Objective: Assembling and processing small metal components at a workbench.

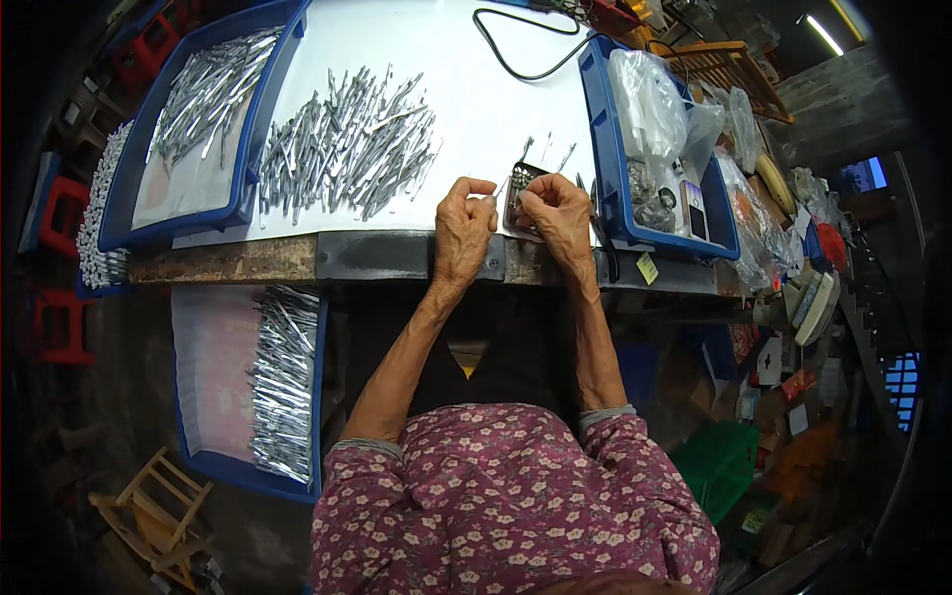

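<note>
My left hand [464, 226] is closed in a pinch at the table's front edge, and a thin silver metal strip [500, 188] shows at its fingertips. Just to its right, my right hand [559, 216] is also pinched, over a small dark box [512, 210] of tiny metal parts. Whatever the right fingers hold is hidden. A few loose thin metal pieces [567, 156] lie behind the box. Left of my hands, a large heap of slim silver metal strips [347, 144] spreads over the white tabletop [466, 109].
A blue tray [260, 129] of similar strips stands at the left, and another blue tray [213, 461] sits below the table edge. At the right, a blue bin [607, 149] holds plastic bags. A black cable [511, 69] curls across the back.
</note>
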`<move>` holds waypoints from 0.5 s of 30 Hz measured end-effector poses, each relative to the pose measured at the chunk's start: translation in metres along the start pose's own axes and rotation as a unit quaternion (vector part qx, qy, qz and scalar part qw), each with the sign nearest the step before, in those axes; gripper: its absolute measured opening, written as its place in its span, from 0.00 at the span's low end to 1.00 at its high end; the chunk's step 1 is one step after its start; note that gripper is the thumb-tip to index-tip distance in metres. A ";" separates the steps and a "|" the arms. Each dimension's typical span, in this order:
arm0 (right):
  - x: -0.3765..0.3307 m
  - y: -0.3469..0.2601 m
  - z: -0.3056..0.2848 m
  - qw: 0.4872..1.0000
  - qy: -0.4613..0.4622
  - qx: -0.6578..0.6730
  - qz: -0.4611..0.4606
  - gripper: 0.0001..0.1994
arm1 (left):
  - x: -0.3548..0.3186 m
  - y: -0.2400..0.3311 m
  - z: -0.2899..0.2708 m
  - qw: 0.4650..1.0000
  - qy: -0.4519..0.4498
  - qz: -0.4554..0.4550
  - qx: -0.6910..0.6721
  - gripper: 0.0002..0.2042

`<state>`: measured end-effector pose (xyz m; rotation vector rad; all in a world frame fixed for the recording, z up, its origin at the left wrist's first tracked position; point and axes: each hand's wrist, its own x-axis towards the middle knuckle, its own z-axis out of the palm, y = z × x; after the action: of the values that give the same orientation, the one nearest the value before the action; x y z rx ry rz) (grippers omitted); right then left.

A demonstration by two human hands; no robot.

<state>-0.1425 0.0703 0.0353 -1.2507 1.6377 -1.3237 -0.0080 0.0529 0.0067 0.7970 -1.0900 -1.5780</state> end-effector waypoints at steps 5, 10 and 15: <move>0.000 0.007 -0.002 0.999 0.009 0.021 -0.023 0.04 | 0.004 -0.003 0.006 1.000 -0.010 -0.012 -0.009 0.08; -0.008 -0.005 0.008 0.996 -0.004 0.083 -0.022 0.05 | 0.003 0.001 0.006 1.000 -0.011 -0.016 -0.008 0.08; -0.009 -0.003 0.010 0.995 0.004 0.096 -0.037 0.07 | 0.003 0.002 0.007 1.000 -0.013 -0.024 -0.005 0.08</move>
<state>-0.1296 0.0758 0.0351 -1.2008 1.4430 -1.4943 -0.0141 0.0517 0.0108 0.8029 -1.0870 -1.6378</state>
